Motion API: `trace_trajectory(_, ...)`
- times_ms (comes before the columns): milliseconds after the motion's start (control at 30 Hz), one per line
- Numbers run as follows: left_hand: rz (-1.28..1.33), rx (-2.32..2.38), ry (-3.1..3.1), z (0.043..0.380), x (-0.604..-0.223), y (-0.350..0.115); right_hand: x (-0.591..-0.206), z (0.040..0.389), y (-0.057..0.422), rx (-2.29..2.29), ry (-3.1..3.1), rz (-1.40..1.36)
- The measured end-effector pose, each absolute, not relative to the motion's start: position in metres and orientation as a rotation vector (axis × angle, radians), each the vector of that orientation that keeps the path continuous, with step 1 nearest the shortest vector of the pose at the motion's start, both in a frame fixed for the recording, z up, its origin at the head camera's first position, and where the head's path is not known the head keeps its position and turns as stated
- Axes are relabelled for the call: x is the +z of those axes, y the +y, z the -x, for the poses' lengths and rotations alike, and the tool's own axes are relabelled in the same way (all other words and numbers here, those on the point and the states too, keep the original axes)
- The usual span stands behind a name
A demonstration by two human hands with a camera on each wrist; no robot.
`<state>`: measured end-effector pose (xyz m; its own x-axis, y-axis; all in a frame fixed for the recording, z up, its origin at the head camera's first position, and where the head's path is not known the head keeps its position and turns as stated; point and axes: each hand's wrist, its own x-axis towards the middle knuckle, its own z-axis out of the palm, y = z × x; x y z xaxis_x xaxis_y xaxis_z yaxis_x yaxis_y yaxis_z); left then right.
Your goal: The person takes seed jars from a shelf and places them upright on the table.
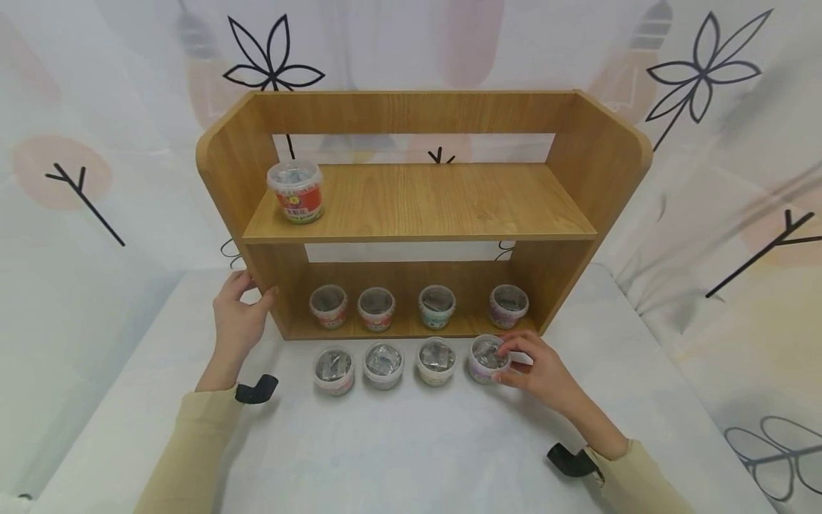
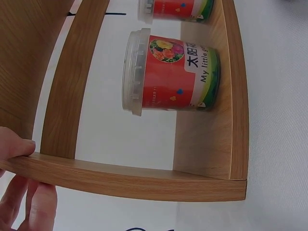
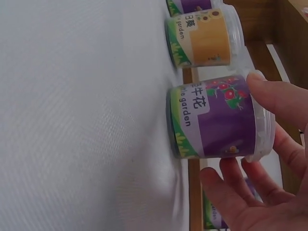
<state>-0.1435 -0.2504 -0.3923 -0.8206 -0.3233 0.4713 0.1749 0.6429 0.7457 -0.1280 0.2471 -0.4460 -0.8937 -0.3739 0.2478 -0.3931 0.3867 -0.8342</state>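
At the left side of a two-tier wooden shelf [image 1: 420, 203], my left hand [image 1: 239, 314] pinches the front edge of the side panel [image 2: 144, 185], thumb on the inside and fingers outside. My right hand [image 1: 536, 368] holds a lidded plastic cup with a purple label [image 3: 228, 118] by its lid rim, between thumb and fingers. That cup stands in front of the shelf, at the right end of a row. Beside it are a yellow-labelled cup [image 3: 207, 38], another cup [image 1: 384, 365] and a pink-toned cup [image 1: 334, 371].
On the lower tier stand two red-labelled cups [image 1: 329, 307], a teal one [image 1: 437, 307] and a purple one [image 1: 509, 305]. A red-labelled cup [image 1: 296, 191] sits at the upper tier's left end. The white tabletop [image 1: 411, 457] spreads in front; a patterned cloth [image 1: 411, 43] hangs behind.
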Motion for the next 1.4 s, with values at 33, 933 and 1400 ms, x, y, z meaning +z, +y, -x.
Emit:
trace_trajectory(33, -0.114, -1.118, -2.278, 0.144, -0.392, -0.25, -0.446, 0.128, 0.247, 1.571, -2.601, -0.722)
trace_trajectory(933, -0.093, -1.117, -2.276, 0.143, -0.393, -0.25, -0.391, 0.143, 0.236, 1.522, -2.464, -0.774)
trace_trajectory(1400, -0.102, -1.121, -2.277, 0.142, -0.393, -0.25, -0.338, 0.152, 0.201, 1.642, -2.273, -0.887)
